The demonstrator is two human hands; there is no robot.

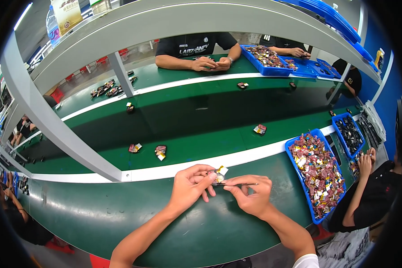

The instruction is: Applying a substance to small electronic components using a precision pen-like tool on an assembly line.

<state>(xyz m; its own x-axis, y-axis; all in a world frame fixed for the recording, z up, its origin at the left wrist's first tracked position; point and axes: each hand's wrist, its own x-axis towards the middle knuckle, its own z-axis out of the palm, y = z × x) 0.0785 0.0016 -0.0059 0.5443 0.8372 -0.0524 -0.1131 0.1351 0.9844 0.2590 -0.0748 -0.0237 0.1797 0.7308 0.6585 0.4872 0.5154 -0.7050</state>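
Observation:
Over the green worktop, my left hand [188,186] pinches a small electronic assembly [219,177] between thumb and fingers. A white and yellow tab sticks up from it, and a round silvery piece shows below. My right hand [253,195] is closed on slim dark tweezers [242,184], held nearly level. Their tip reaches the assembly beside my left thumb; the exact contact is too small to make out. To the right of my right hand, a blue tray [304,195] is heaped with many similar small red, white and yellow parts.
Beyond a white rail [165,173] runs a dark belt [196,111] with several scattered assemblies, one [161,152] near the rail. A grey post [62,120] slants at left. Another blue tray [349,134] holds black parts. Co-workers sit opposite and at right.

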